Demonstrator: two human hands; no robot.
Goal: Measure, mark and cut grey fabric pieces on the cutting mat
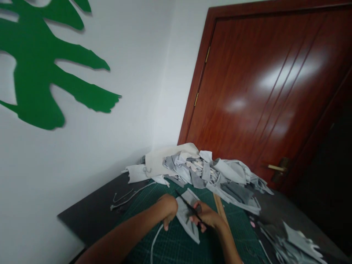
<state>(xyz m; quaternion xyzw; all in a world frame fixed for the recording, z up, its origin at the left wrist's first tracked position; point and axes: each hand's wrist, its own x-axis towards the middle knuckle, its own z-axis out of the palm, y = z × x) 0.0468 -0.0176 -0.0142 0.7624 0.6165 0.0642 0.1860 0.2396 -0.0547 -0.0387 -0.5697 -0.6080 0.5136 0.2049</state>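
Note:
A light grey fabric piece (pixel 189 223) with folded edges lies on the green cutting mat (pixel 203 253). My right hand (pixel 206 214) is closed around black scissors (pixel 189 206), whose blades point up and left across the fabric. At the fabric's left edge is my left hand (pixel 167 209), with its fingers bent downward. A narrow pale strip (pixel 154 240) runs from those fingers toward the bottom of the view. The left fingers look closed on this strip; whether they also pinch the fabric is hidden.
Behind the mat, a heap of grey and white fabric scraps (pixel 192 168) reaches the wall and door (pixel 247 80). A wooden ruler (pixel 220 207) lies right of my hands. Loose cords (pixel 129 200) are at left; more fabric pieces (pixel 297 242) sit at lower right.

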